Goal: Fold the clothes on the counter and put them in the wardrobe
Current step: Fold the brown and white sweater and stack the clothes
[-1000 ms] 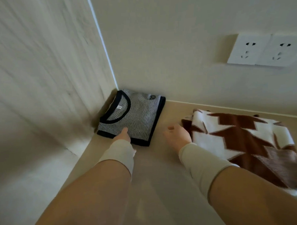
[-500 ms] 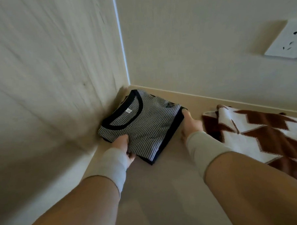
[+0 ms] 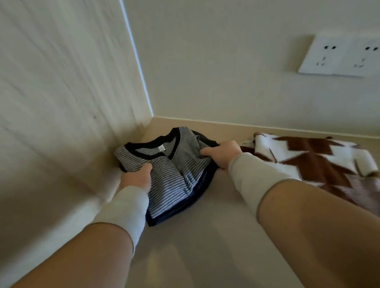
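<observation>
So the folded striped shirt [image 3: 170, 166] sits in the corner of the beige counter [image 3: 189, 242], tucked right up against the side wall [image 3: 52, 95] on its left, and that wall leaves the left hand basically no room. Just right of the shirt, close to touching, there's a brown-and-white zigzag blanket [image 3: 316, 160] spread flat, and on the back wall above that a double white socket plate [image 3: 344, 56]. Left hand [image 3: 136, 177] is clamped on the shirt's left edge, thumb on top, the other fingers hidden underneath. Right hand [image 3: 223, 153] pinches the shirt's right edge the same way, thumb pressed into the fabric, fingers curled under. Compared with half a second ago, the shirt isn't lying flat anymore: it's bunched up between the hands, creased down the middle, and the navy hem sags out along the bottom. There's a small white neck tag [image 3: 162, 148] inside the dark collar, but it's way too small and blurry to read anything off it.
</observation>
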`<state>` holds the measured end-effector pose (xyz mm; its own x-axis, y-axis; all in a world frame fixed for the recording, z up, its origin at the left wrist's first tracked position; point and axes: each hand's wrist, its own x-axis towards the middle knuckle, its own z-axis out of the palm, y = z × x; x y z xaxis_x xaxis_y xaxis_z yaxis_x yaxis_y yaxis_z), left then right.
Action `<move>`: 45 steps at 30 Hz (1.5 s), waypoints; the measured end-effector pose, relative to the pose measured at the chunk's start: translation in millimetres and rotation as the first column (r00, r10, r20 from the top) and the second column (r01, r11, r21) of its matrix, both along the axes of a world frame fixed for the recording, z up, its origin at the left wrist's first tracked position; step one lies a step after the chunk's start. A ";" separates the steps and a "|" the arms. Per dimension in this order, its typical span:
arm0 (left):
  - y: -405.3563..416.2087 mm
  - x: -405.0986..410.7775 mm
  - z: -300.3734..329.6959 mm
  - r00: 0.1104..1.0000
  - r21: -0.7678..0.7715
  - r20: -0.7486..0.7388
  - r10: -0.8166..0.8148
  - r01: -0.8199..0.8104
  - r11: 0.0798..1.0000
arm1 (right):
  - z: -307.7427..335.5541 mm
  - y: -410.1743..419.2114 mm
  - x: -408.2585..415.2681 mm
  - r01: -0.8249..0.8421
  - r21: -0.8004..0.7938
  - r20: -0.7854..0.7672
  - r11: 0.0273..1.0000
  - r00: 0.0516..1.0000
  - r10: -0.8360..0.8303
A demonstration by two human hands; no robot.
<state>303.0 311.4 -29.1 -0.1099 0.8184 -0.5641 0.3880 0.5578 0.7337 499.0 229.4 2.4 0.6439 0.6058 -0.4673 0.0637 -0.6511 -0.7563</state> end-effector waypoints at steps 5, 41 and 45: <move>-33.5 70.6 77.0 0.975 0.226 0.064 -0.214 0.194 0.955 | 52.1 -83.0 63.0 0.151 0.216 -0.121 0.965 0.985 -0.127; -188.8 256.4 38.4 0.712 0.097 -0.454 -0.535 0.637 0.765 | 3.2 -275.8 205.4 0.194 -0.126 0.281 0.973 0.948 -0.153; -188.6 250.8 31.0 0.840 0.186 -0.324 -0.436 0.508 0.841 | 1.6 -271.4 207.3 0.194 -0.171 0.330 0.966 0.935 -0.129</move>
